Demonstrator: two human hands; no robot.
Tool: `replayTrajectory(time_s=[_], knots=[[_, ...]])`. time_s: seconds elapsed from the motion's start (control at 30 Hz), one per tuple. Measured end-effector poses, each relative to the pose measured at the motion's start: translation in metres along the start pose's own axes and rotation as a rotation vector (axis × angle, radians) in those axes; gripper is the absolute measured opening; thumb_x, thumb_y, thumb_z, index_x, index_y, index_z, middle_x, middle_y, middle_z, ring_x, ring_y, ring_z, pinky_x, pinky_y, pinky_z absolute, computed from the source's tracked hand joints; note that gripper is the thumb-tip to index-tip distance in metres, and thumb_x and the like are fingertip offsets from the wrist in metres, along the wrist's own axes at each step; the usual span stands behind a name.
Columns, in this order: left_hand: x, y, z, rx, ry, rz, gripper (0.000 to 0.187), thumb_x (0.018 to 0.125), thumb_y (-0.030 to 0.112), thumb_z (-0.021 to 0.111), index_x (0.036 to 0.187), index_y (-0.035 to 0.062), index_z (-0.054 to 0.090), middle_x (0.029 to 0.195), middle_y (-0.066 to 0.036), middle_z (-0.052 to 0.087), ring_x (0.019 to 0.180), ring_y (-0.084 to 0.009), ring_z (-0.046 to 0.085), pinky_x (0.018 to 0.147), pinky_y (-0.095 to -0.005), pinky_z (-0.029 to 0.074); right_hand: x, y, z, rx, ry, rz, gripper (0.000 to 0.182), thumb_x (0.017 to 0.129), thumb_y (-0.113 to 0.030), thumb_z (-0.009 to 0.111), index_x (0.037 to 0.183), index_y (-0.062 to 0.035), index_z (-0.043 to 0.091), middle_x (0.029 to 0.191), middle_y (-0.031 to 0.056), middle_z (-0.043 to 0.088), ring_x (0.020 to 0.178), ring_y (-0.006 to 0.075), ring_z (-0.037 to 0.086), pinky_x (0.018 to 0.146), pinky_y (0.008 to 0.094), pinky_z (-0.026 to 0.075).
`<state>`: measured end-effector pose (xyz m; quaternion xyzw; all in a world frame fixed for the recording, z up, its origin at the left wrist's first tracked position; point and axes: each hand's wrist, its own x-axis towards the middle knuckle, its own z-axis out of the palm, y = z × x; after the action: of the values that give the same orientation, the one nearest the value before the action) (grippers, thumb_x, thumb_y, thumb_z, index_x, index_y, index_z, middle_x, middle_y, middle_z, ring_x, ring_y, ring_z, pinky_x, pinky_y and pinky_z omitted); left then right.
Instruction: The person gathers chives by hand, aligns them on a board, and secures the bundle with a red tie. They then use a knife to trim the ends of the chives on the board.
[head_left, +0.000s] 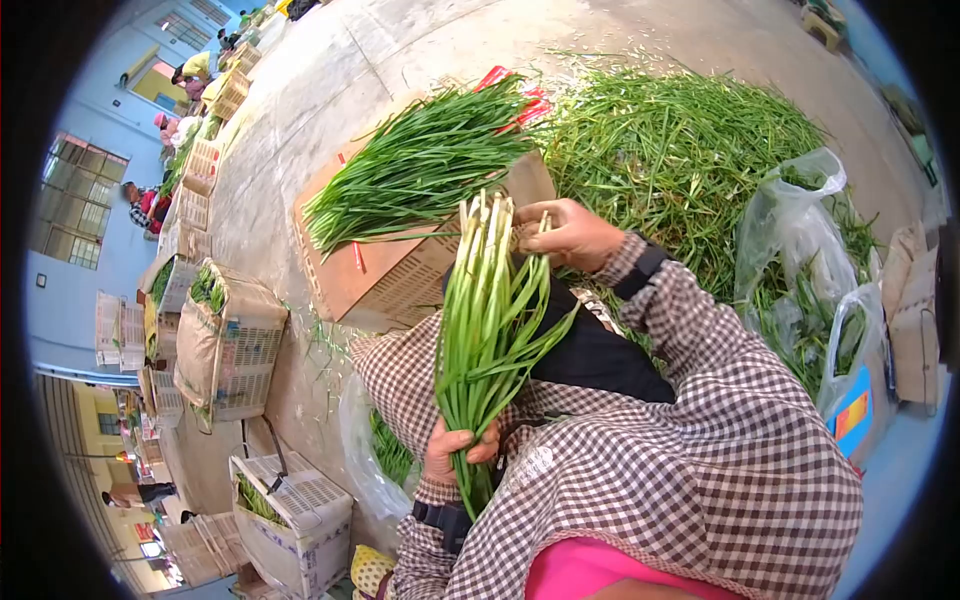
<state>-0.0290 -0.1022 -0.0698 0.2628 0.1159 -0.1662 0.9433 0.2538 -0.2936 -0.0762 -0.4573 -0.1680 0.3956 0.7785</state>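
A bunch of garlic chives [480, 300], white stem ends up and green leaves down, is held upright over my lap. My left hand [458, 450] is wrapped round its leafy lower part. Up at the white ends, my right hand [575, 235] pinches a few stalks at the bunch's right side; part of its fingertips is hidden. Just beyond the bunch, a thick layer of chives [420, 165] lies on a cardboard-topped crate [375, 275]. A checked smock [620, 470] covers my arms and lap.
A large loose heap of green leaves [680, 150] spreads on the floor at right, beside clear plastic bags [790, 235]. Crates [245, 340] and a white crate [300, 520] stand at left. Several people, one in a checked top [145, 208], are by more crates at far left.
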Motion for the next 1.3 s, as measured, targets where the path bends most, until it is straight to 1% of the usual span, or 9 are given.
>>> replayTrajectory(time_s=[0.17,0.37,0.57,0.7,0.8,0.97,1.1,1.2,1.3], knots=[[0.002,-0.004,-0.011,-0.203,0.063,0.105,0.035,0.082,0.007,0.052,0.114,-0.0044,0.042,0.081,-0.014,0.055,0.051,-0.0099,0.047,0.045,-0.0235,0.039,-0.022,-0.007,-0.013,-0.603,-0.123,-0.022,0.033,0.074,-0.005,0.067,0.105,0.0031,0.06,0.089,0.0064,0.066,0.078,0.0122,0.062,0.072,0.0252,0.05],[0.004,0.006,0.004,-0.054,0.035,-0.01,0.034,0.082,0.009,0.051,0.112,-0.0039,0.041,0.082,-0.014,0.055,0.051,-0.0111,0.046,0.046,-0.0241,0.039,-0.029,-0.012,-0.019,-0.582,-0.064,-0.162,0.014,0.074,-0.004,0.067,0.087,0.0018,0.066,0.079,0.0065,0.067,0.071,0.0115,0.062,0.069,0.0253,0.051],[0.003,0.006,0.0,-0.008,0.027,-0.057,0.029,0.084,0.013,0.051,0.105,-0.0062,0.044,0.073,-0.01,0.052,0.046,-0.0053,0.042,0.042,-0.0209,0.032,-0.041,-0.036,-0.085,-0.624,0.726,-0.287,0.006,0.081,-0.007,0.062,0.084,-0.0028,0.065,0.079,0.0094,0.065,0.062,0.0125,0.058,0.056,0.0263,0.051],[0.004,0.008,-0.011,-0.146,-0.086,-0.115,0.034,0.086,0.015,0.05,0.11,-0.0074,0.043,0.075,-0.012,0.054,0.043,-0.0054,0.042,0.042,-0.0202,0.035,-0.051,-0.039,-0.137,-2.045,1.269,0.1,0.03,0.083,-0.019,0.062,0.104,0.0008,0.056,0.099,0.0173,0.061,0.077,0.0215,0.062,0.069,0.0331,0.053],[0.007,0.009,-0.011,-0.16,-0.097,-0.129,0.036,0.086,0.018,0.049,0.111,-0.0079,0.043,0.075,-0.013,0.055,0.042,-0.0049,0.042,0.04,-0.0187,0.033,-0.011,-0.019,-0.12,-1.291,0.695,0.042,0.046,0.081,-0.016,0.061,0.119,0.0081,0.049,0.115,0.0242,0.054,0.088,0.0228,0.062,0.07,0.0307,0.052],[0.007,0.01,-0.013,-0.163,-0.113,-0.132,0.039,0.086,0.018,0.049,0.113,-0.009,0.042,0.078,-0.015,0.056,0.041,-0.0054,0.043,0.037,-0.0184,0.032,0.03,0.013,-0.012,-0.235,0.076,0.197,0.03,0.082,-0.014,0.064,0.102,0.0076,0.058,0.086,0.0116,0.065,0.061,0.0123,0.063,0.047,0.0173,0.045],[0.004,0.009,-0.011,-0.213,-0.119,-0.113,0.04,0.086,0.019,0.049,0.112,-0.0101,0.041,0.082,-0.018,0.057,0.041,-0.0069,0.044,0.038,-0.0196,0.033,0.028,0.025,-0.024,0.0,0.259,0.112,0.014,0.081,-0.01,0.066,0.085,0.0014,0.06,0.069,0.0045,0.061,0.049,0.0078,0.055,0.041,0.0164,0.042],[0.003,0.007,-0.01,-0.124,-0.01,-0.088,0.04,0.085,0.022,0.05,0.106,-0.0111,0.044,0.074,-0.015,0.056,0.041,-0.0082,0.042,0.04,-0.0207,0.033,-0.003,-0.01,-0.055,-0.328,0.476,-0.006,0.017,0.079,-0.014,0.068,0.088,-0.001,0.062,0.07,0.0045,0.061,0.051,0.008,0.053,0.042,0.0178,0.043],[0.004,0.006,-0.019,-0.18,-0.172,-0.117,0.046,0.086,0.017,0.049,0.121,-0.0089,0.035,0.086,-0.02,0.055,0.045,-0.0075,0.047,0.04,-0.0198,0.035,-0.025,-0.031,-0.148,-0.48,1.087,-0.303,0.016,0.082,-0.012,0.062,0.091,0.0009,0.062,0.077,0.009,0.063,0.06,0.0133,0.059,0.045,0.0237,0.047]])
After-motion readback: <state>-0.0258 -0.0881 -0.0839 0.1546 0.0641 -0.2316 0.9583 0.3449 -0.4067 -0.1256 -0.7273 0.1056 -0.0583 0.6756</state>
